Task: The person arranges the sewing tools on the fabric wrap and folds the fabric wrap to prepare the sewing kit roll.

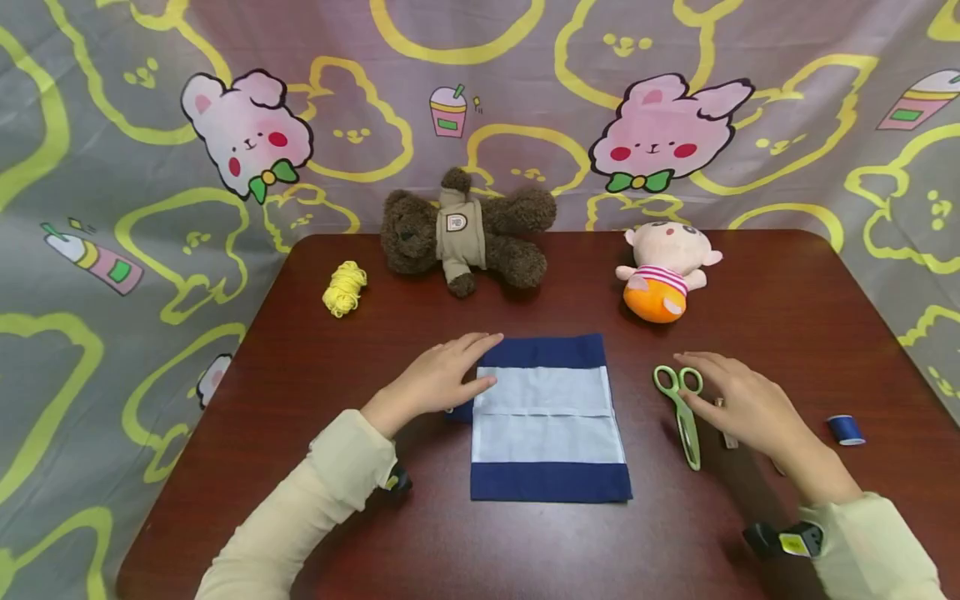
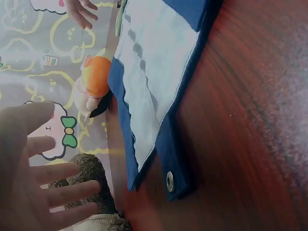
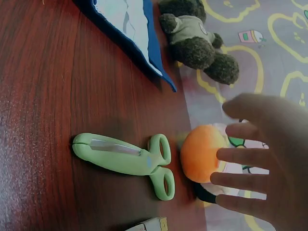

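Observation:
A navy and pale blue fabric piece (image 1: pixel 547 437) lies flat in the middle of the table. From its left side juts a navy strap with a metal snap (image 2: pixel 170 181). My left hand (image 1: pixel 438 375) hovers over the fabric's left edge, fingers extended and holding nothing. On the other side, my right hand (image 1: pixel 738 400) is held above the table beside green scissors (image 1: pixel 686 417), its fingers spread in the right wrist view. The scissors lie closed, handles away from me. Partly hidden under the right hand is a small item (image 3: pixel 151 225) whose kind I cannot tell.
A blue thread spool (image 1: pixel 846 430) lies at the right. Along the back are a brown teddy bear (image 1: pixel 465 233), a plush doll in orange shorts (image 1: pixel 663 271) and a yellow yarn bundle (image 1: pixel 345 289). A patterned curtain (image 1: pixel 525 108) hangs behind the wooden table (image 1: pixel 405 542).

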`<action>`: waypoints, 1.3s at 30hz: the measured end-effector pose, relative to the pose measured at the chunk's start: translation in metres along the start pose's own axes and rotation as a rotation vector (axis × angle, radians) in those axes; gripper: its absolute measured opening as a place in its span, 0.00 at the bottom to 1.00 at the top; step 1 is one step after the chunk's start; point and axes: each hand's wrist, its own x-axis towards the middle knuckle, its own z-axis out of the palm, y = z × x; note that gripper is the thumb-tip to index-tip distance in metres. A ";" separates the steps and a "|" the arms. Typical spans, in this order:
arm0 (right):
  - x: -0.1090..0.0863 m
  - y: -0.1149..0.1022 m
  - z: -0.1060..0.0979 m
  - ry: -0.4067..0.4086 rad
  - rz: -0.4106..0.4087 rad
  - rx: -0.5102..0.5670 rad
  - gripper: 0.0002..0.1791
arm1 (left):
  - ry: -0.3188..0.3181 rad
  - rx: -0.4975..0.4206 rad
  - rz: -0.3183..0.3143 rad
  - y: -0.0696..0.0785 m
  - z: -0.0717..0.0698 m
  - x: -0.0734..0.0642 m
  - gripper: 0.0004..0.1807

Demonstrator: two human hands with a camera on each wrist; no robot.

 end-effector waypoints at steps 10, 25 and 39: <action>0.008 0.008 0.002 -0.005 0.128 0.146 0.19 | -0.044 0.001 -0.117 -0.006 0.010 0.022 0.24; 0.021 0.020 0.014 -0.050 0.187 0.121 0.11 | -0.112 0.097 -0.230 -0.019 0.021 0.050 0.25; 0.023 0.018 0.027 -0.007 0.245 0.094 0.13 | -0.095 0.075 -0.208 -0.013 0.019 0.050 0.30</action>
